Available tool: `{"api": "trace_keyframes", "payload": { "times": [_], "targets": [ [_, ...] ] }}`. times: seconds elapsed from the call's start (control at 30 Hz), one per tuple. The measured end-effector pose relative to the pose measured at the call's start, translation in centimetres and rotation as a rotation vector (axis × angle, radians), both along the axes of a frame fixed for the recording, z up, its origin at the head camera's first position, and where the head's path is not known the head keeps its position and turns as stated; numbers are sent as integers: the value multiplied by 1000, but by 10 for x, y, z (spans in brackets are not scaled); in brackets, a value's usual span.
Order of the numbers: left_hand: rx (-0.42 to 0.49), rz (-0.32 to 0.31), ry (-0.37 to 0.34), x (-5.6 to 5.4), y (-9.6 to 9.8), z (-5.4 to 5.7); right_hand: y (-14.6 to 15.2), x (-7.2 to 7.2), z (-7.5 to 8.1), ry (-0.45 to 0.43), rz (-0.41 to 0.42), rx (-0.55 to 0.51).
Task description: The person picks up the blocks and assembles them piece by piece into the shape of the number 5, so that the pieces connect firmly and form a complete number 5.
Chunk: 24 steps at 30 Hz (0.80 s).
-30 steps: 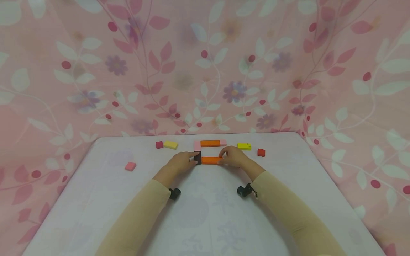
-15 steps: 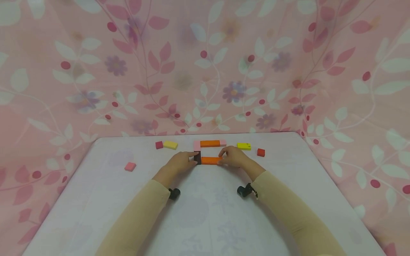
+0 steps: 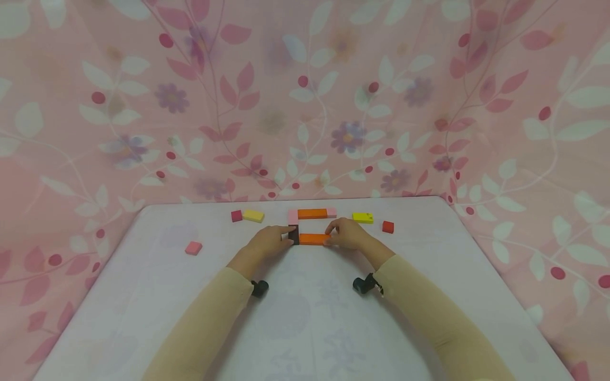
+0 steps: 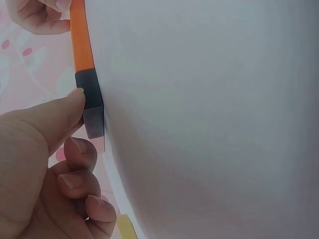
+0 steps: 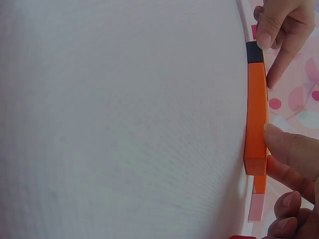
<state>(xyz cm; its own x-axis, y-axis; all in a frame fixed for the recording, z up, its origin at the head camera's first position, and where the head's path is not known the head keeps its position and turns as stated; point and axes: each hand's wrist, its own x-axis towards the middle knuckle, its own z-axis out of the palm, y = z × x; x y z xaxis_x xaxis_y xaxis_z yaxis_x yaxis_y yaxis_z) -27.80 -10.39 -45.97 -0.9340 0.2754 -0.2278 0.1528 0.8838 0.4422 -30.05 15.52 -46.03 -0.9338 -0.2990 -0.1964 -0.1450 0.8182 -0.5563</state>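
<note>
My left hand [image 3: 269,241] pinches a black block [image 3: 294,235] between thumb and index finger, its other fingers loosely bent in the left wrist view. Against the black block's right side lies a long orange block [image 3: 312,239]. Its right end is held by the thumb and index finger of my right hand [image 3: 349,234]. A pink block [image 3: 293,216] stands just beyond the black one. From the pink block a second orange block [image 3: 312,213] runs right to a small pink block [image 3: 331,212].
Left of these lie a dark red cube [image 3: 236,216], a pale yellow block [image 3: 253,216] and a salmon block [image 3: 193,248]. On the right are a bright yellow block [image 3: 362,217] and a red block [image 3: 388,227]. Flowered cloth [image 3: 305,106] hangs behind the table.
</note>
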Motion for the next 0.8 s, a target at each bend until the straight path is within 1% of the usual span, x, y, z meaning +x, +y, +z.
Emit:
{"api": "trace_keyframes", "payload": {
  "times": [0.23, 0.53, 0.8],
  "targets": [
    [-1, 15, -9, 1, 1, 0, 1, 2, 1, -4, -8, -14],
    [3, 2, 12, 0, 1, 0, 0, 1, 0, 0, -1, -2],
    [-6, -1, 15, -1, 1, -1, 0, 3, 3, 7, 5, -2]
  ]
}}
